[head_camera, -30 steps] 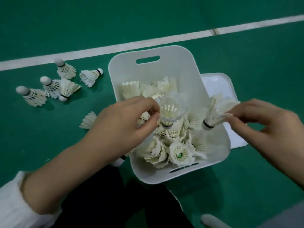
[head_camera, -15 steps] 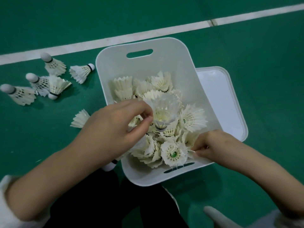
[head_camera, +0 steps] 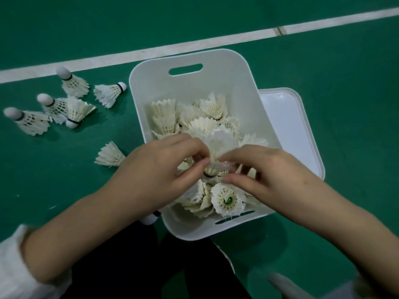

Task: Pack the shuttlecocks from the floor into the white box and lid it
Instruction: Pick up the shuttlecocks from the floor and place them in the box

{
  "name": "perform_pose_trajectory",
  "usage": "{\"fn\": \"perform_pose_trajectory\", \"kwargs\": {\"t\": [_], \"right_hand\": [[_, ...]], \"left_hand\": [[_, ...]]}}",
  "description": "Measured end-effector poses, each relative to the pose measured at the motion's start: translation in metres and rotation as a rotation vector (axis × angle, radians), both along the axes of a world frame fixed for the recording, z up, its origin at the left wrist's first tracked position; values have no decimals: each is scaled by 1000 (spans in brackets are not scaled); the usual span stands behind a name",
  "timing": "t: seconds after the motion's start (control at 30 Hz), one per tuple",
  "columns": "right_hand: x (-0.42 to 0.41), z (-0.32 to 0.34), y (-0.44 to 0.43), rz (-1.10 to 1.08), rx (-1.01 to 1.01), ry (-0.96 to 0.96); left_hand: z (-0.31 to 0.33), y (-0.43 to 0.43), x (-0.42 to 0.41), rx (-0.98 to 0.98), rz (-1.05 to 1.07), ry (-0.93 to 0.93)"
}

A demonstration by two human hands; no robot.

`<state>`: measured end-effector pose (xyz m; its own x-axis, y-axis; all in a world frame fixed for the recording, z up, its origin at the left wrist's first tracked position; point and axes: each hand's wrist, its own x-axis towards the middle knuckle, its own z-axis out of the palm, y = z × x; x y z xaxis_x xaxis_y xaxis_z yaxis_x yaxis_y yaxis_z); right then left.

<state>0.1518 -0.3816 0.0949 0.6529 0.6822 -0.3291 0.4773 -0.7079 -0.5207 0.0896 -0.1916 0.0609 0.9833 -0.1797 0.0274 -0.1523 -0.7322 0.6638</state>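
Over the half-full white box [head_camera: 190,59], the left grip [head_camera: 159,169] and the right grip [head_camera: 269,173] both pinch one shuttlecock [head_camera: 220,141].

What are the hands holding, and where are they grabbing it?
Both the left hand and right hand pinch one shuttlecock by its feathers, above the box.

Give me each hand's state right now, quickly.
Left hand: closed, pinching a shuttlecock above the white box.
Right hand: closed, pinching feathers of what looks like the same shuttlecock.
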Motion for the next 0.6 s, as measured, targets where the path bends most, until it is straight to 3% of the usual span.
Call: {"fn": "perform_pose_trajectory", "kwargs": {"t": [0.17,0.3,0.43,0.6], "right_hand": [[6,-3,-8,-63,42,-74],[1,-2,-21,45,-87,-19],[-11,-18,-19,203,-284,-29],[-10,-42,-10,222,-376,-1]], "left_hand": [[6,1,-2,-145,75,63],[6,6,-3,-283,195,63],[3,6,0,-184,227,57],[-6,9,1,-2,191,-49]]}}
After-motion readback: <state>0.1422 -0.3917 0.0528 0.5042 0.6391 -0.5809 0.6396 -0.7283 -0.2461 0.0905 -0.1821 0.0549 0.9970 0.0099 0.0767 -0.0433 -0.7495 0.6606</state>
